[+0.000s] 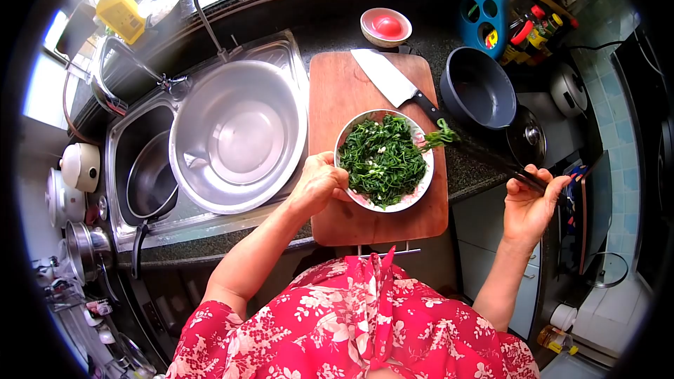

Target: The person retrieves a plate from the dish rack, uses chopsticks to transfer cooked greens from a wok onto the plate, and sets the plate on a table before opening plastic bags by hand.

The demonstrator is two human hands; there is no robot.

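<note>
A bowl (pixel 430 168) full of chopped cooked greens (pixel 382 158) with small pale bits sits on a wooden cutting board (pixel 330 112). My left hand (pixel 319 184) grips the bowl's left rim. In my right hand (pixel 528 203), out to the right, is a pair of dark chopsticks (pixel 500 163), fingers closed round their rear end. Their tips pinch a small clump of greens (pixel 441 135) just beyond the bowl's right rim. Behind the bowl a kitchen knife (pixel 390 78) lies on the board, its black handle pointing toward the right edge.
A large metal basin (pixel 281 133) rests over the sink at left, beside a pan (pixel 151 175) in the other sink bowl. Right of the board stand a dark pot (pixel 479 88) and a glass lid (pixel 526 135). A small bowl (pixel 386 27) with something red sits behind the board.
</note>
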